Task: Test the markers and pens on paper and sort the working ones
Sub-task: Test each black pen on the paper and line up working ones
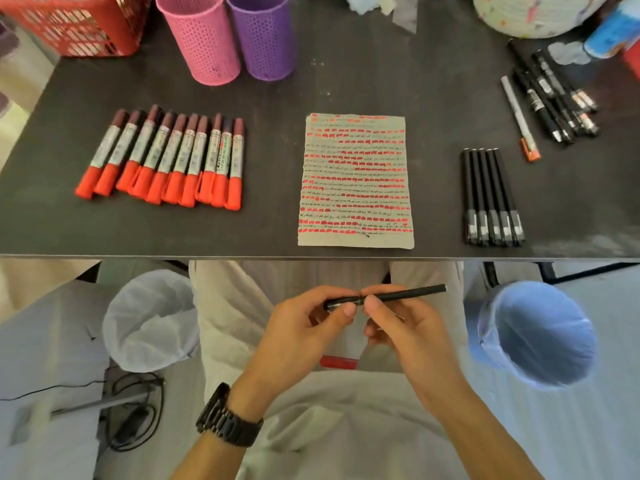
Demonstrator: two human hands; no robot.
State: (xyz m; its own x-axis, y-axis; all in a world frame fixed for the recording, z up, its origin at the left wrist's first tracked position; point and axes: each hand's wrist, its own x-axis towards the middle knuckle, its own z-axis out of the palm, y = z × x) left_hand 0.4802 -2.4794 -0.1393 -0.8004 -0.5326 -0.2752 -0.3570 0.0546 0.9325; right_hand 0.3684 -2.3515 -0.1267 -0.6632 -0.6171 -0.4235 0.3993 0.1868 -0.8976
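Both hands work below the near table edge, over the lap: left hand (301,334) pinches one end of a slim black pen (415,293) between thumb and curled fingers, right hand (412,330) grips the barrel the same way, thumbs nearly meeting mid-pen. Pen lies almost level, its free end pointing toward 2 o'clock. Black link wristwatch (228,420) on the left wrist. Short red object (337,362) rests on the lap just under the hands; kind cannot be told. On the dark tabletop (346,81), a grey paper sheet (356,181) sits centre, covered in rows of red dashes and thin dark scribble. From the sheet, at 9 o'clock: a row of grey-bodied markers with red caps (166,157), side by side, touching. At 3 o'clock: five black pens in a tidy row (491,199). At 2 o'clock: a loose heap of black pens (554,98), with a silver pen with an orange cap (519,116) beside it. At 11 o'clock: pink perforated cup (201,39) and purple perforated cup (263,36), upright, just beside each other; red mesh basket (76,22) further left. Floor level: white-lined bin (138,323) at 9 o'clock of the hands, blue-lined bin (540,334) at 3 o'clock.
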